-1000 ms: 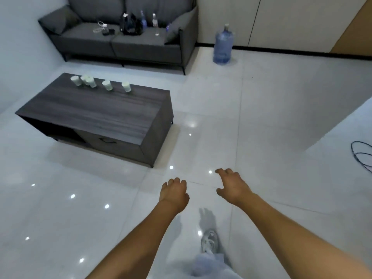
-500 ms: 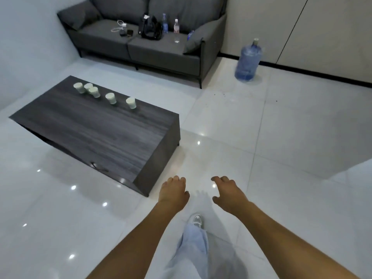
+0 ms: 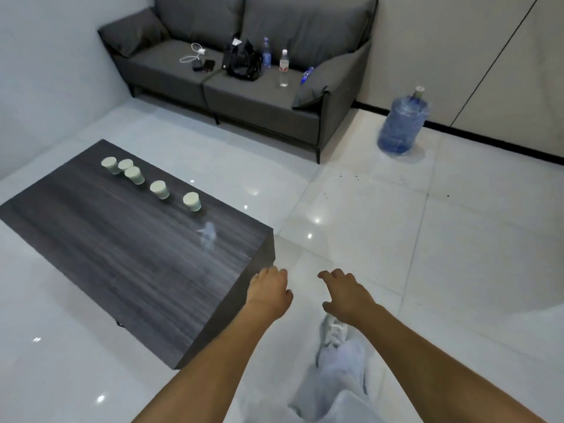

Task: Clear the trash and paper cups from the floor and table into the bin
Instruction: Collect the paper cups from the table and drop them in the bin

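Note:
Several white paper cups stand in a row along the far edge of the dark wooden coffee table; the nearest cup is at the right end, the farthest at the left. My left hand hovers by the table's near right corner, fingers loosely curled, holding nothing. My right hand hangs over the floor beside it, fingers relaxed and empty. Small dark specks of litter lie on the white tiles near the sofa's corner. No bin is in view.
A grey sofa at the back holds a black bag, plastic bottles, a phone and a charger cable. A large blue water jug stands by the wall on the right. My leg and white shoe are below my hands.
I have walked forward toward the table and sofa; the table's corner now lies right by my left hand. Both hands stay empty and held out in front.

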Tool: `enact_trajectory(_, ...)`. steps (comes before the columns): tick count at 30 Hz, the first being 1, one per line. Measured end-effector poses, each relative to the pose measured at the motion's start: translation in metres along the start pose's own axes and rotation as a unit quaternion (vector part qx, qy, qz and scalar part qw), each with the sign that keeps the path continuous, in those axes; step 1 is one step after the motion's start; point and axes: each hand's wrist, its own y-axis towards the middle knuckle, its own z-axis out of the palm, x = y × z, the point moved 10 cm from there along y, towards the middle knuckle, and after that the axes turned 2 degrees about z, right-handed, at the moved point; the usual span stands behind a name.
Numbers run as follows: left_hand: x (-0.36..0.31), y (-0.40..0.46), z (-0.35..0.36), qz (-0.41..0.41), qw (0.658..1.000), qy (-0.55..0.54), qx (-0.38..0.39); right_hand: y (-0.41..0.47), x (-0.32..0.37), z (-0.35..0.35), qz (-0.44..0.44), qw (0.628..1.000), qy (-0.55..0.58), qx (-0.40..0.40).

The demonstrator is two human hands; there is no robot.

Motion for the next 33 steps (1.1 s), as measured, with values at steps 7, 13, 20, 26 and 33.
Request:
enact_trajectory(7,-0.003,0.150,-0.056,-0.069,0.996,-0.052,0.011,0.151,-0.050,-0.102,-0.037,0.999,-0.025,0.012)
enact_trajectory(13,0.032,0.229,-0.107,-0.148,0.984,-0.094,-0.001,0.263,-0.044,-0.182,-0.084,0.994,-0.058,0.030)
enact_trajectory(20,0.113,0.310,-0.129,-0.249,0.958,-0.144,0.002,0.389,0.030,-0.224,-0.188,0.976,-0.091,0.066)
enact_trajectory(26,0.182,0.380,-0.165,-0.306,0.936,-0.173,-0.014,0.488,0.094,-0.266,-0.244,0.959,-0.117,0.082)
enact_trajectory(33,0.242,0.421,-0.200,-0.381,0.902,-0.202,-0.026,0.570,0.149,-0.304,-0.297,0.934,-0.166,0.108)
